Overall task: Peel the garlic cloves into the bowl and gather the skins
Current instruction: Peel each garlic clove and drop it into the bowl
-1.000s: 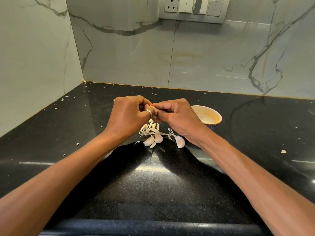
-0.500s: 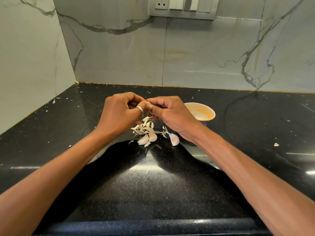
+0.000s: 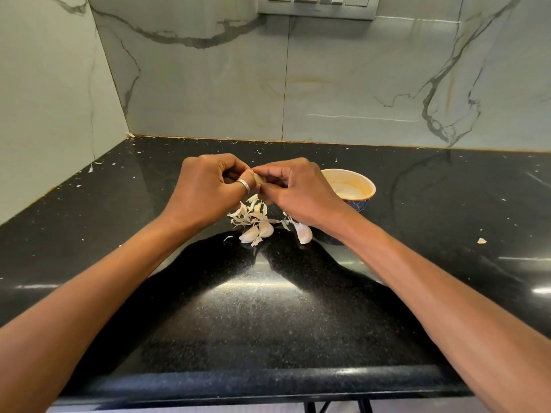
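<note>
- Left hand (image 3: pixel 208 189): raised above the counter (image 3: pixel 268 308), fingers curled, pinching one end of a clove (image 3: pixel 260 180). A ring (image 3: pixel 244 185) sits on one finger.
- Right hand (image 3: pixel 298 192): same height, fingertips meeting the left hand's, closed on the other end of the same clove.
- Clove: held between the two hands, clear of the counter, mostly hidden by the fingers; only a small tan part shows.
- Skins (image 3: pixel 249 213): a loose pale pile on the counter directly under the hands.
- Unpeeled cloves: two (image 3: pixel 258 232) lie touching each other at the near edge of the pile; a third (image 3: pixel 304 232) lies just beside them, under the right wrist.
- Bowl (image 3: pixel 362 181): upright on the counter, just behind the right hand, partly covered by it. Contents cannot be made out.
- Stray skin flecks scattered across the counter; one larger scrap (image 3: pixel 481 240) lies well apart on the right.
</note>
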Tool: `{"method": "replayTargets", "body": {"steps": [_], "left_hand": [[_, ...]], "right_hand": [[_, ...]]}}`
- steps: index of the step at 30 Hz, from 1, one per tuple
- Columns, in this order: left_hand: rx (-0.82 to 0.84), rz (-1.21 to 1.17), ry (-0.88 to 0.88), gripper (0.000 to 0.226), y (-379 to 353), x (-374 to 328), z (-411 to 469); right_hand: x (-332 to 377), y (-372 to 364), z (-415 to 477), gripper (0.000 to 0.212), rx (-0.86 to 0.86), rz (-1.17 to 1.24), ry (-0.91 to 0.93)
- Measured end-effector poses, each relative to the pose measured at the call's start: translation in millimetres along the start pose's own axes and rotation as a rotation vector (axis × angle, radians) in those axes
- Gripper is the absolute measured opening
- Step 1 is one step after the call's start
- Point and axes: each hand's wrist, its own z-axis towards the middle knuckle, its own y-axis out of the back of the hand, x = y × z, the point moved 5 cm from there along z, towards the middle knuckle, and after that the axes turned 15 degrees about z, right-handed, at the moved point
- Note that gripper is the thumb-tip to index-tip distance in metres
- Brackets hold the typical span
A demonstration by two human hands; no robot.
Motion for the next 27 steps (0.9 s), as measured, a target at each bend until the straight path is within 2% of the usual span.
{"method": "replayTargets", "body": {"steps": [7, 15, 20, 27], "left_hand": [[0.004, 0.044, -0.067, 0.009, -4, -1, 0], [0.039, 0.096, -0.128, 0.013, -13, 0, 0], [0.005, 0.136, -0.153, 0.014, -13, 0, -1], [0.019, 0.067, -0.114, 0.015, -14, 3, -1]], "right_hand": [[1, -1, 0, 0.014, 0.031, -0.098, 0.015], [-3, -2, 1, 0.012, 0.013, -0.132, 0.01], [-2, -1, 1, 0.017, -0.009, -0.07, -0.008], [-3, 1, 1, 0.018, -0.027, -0.013, -0.052]]}}
